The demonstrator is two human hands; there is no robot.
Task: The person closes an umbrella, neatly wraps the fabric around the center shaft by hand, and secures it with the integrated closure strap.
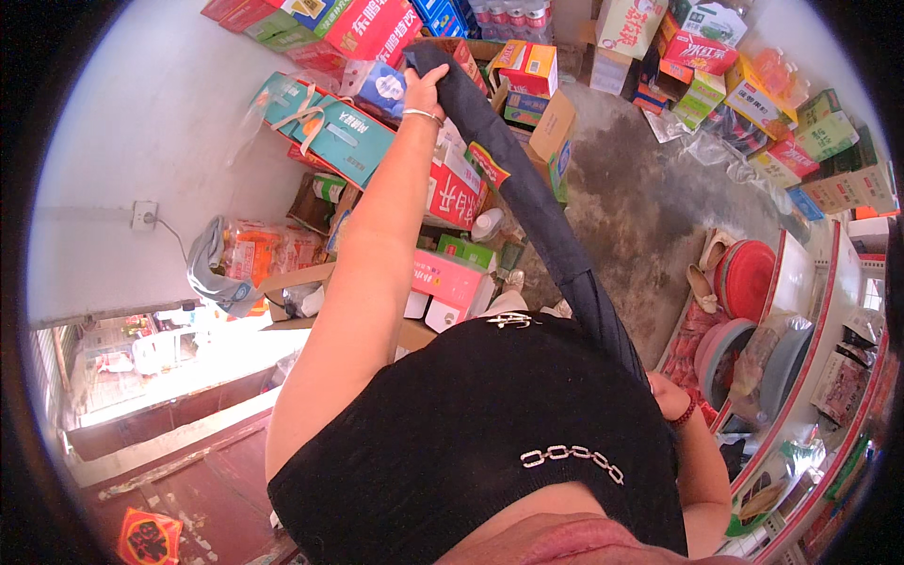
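Observation:
A long, dark fabric bundle (544, 219), narrow and bearing a red, yellow and green label, runs diagonally across the front of my black top. My left hand (424, 92), with a bangle at its wrist, grips the upper end, and the arm is stretched out. At the lower end, beside my body, my right hand (665, 397) is closed around the fabric; its fingers are partly hidden. A red beaded bracelet is on that wrist. What is inside the bundle cannot be seen.
Stacked drink cartons (353, 28) and a teal gift box (339, 134) stand beyond my left arm. Open cardboard boxes (554, 127) lie near the bundle. More cartons (759, 99) line the far right, over stained concrete floor (614, 183). Metal shelving (791, 282) with basins stands right.

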